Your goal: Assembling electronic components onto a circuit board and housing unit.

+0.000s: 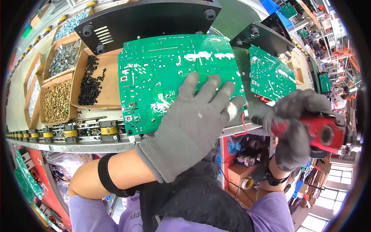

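Observation:
My left hand point(197, 110), in a grey knit glove, lies with spread fingers on a large green circuit board point(148, 85). The board's soldered side faces up, and a red wire point(245, 123) hangs out at its right edge. My right hand point(295, 127), in a dark glove, grips a red power screwdriver point(326, 133) right of the board. The tool's front end points toward the board and is blurred; I see no contact between them. A second green circuit board point(270, 73) lies tilted beyond my right hand, copper coils showing under its edge.
Black metal housings point(150, 25) with vent slots and round feet stand behind the boards. At left, cardboard trays hold black screws point(89, 83), brass-coloured fasteners point(57, 98) and grey metal pieces point(63, 58). A roller rail point(70, 133) runs along the bench's near edge. A tape roll point(246, 183) sits below the bench.

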Demonstrator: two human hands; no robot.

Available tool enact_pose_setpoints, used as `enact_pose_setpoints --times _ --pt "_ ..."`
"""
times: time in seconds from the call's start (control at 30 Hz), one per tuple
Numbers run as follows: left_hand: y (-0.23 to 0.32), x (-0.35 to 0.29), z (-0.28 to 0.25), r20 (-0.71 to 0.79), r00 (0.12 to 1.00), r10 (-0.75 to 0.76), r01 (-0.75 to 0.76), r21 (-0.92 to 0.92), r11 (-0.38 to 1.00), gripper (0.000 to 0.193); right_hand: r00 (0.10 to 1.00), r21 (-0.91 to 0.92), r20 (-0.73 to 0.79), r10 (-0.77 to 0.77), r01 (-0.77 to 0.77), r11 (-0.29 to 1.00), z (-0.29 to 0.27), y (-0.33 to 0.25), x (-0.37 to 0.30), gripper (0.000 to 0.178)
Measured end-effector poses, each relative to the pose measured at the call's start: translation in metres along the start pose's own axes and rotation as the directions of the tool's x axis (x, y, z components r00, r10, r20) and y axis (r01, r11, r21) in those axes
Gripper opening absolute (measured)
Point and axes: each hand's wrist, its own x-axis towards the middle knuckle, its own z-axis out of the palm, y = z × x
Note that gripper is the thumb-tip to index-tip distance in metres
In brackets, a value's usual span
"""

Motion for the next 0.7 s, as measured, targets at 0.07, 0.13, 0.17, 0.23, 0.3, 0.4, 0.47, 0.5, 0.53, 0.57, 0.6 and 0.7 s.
enact_pose_setpoints --times 0.07,0.13,0.17,0.23,0.3,0.4,0.47,0.5,0.53,0.57,0.6,0.7 --pt "0.001 -0.002 -0.006 0.030 1.000 0.003 -0.002 -0.019 1.000 0.045 0.995 0.293 0.097 -0.010 -0.019 0.956 -0.010 0.002 -0.001 0.037" --pt "-0.001 -0.007 -0.020 0.052 0.998 0.044 -0.035 -0.160 0.986 0.046 0.997 0.268 0.075 -0.026 0.005 0.963 -0.020 0.006 -0.005 0.041" --pt "0.000 -0.014 -0.032 0.074 0.996 0.058 -0.036 -0.273 0.961 0.046 1.000 0.202 0.023 -0.019 0.014 0.979 -0.024 0.009 -0.007 0.041" --pt "-0.010 -0.036 -0.065 0.037 0.999 0.035 0.001 -0.698 0.716 0.054 0.998 0.198 0.002 -0.066 0.064 0.978 -0.029 0.015 -0.010 0.042" --pt "-0.041 -0.062 -0.099 0.095 0.992 -0.086 0.128 -0.786 0.605 0.044 0.999 0.258 -0.036 -0.003 0.012 0.966 -0.032 0.018 -0.011 0.045" --pt "-0.095 -0.094 -0.127 0.208 0.705 -0.678 0.657 -0.549 0.516 0.034 0.998 0.267 -0.056 -0.008 0.023 0.963 -0.032 0.020 -0.004 0.046" --pt "-0.152 -0.098 -0.121 0.303 0.468 -0.830 0.878 -0.267 0.397 0.031 0.998 0.326 -0.056 -0.036 0.052 0.944 -0.031 0.016 0.002 0.044" --pt "-0.174 -0.095 -0.104 0.295 0.486 -0.822 0.873 -0.193 0.447 0.031 0.999 0.327 -0.020 -0.046 0.050 0.944 -0.030 0.013 0.006 0.043" --pt "-0.191 -0.093 -0.089 0.238 0.596 -0.767 0.794 -0.033 0.607 0.029 0.994 0.354 -0.112 -0.008 0.047 0.934 -0.029 0.009 0.007 0.042" --pt "-0.204 -0.093 -0.075 0.241 0.641 -0.729 0.713 0.166 0.682 0.028 0.984 0.416 -0.178 0.011 0.065 0.907 -0.028 0.006 0.011 0.037" --pt "-0.212 -0.094 -0.060 0.224 0.700 -0.678 0.629 0.254 0.734 0.028 0.989 0.451 -0.146 0.000 0.067 0.890 -0.027 0.003 0.014 0.032" --pt "-0.222 -0.086 -0.024 0.282 0.684 -0.672 0.525 0.449 0.723 0.028 0.990 0.459 -0.083 -0.115 0.140 0.878 -0.028 -0.006 0.026 0.016"
